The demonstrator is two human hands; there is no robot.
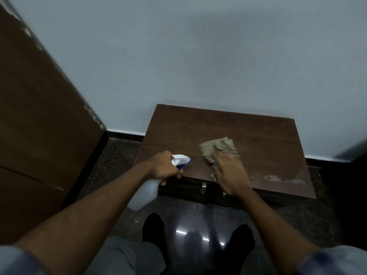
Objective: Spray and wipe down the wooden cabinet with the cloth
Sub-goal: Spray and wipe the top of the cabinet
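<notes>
A low wooden cabinet (258, 135) with a dark brown top stands against the wall. My left hand (164, 167) grips a white spray bottle (143, 193) by its neck, its white and blue nozzle pointing over the cabinet's front left edge. My right hand (230, 171) lies flat on a beige cloth (216, 147) and presses it onto the middle of the cabinet top; the hand is blurred by motion. A pale wet streak (282, 178) shows near the front right edge of the top.
A tall brown wooden cupboard (39, 116) rises on the left. The pale wall (198, 56) is close behind the cabinet. A dark shape (353, 185) stands at the right. My feet in black socks (155, 229) rest on the glossy dark floor.
</notes>
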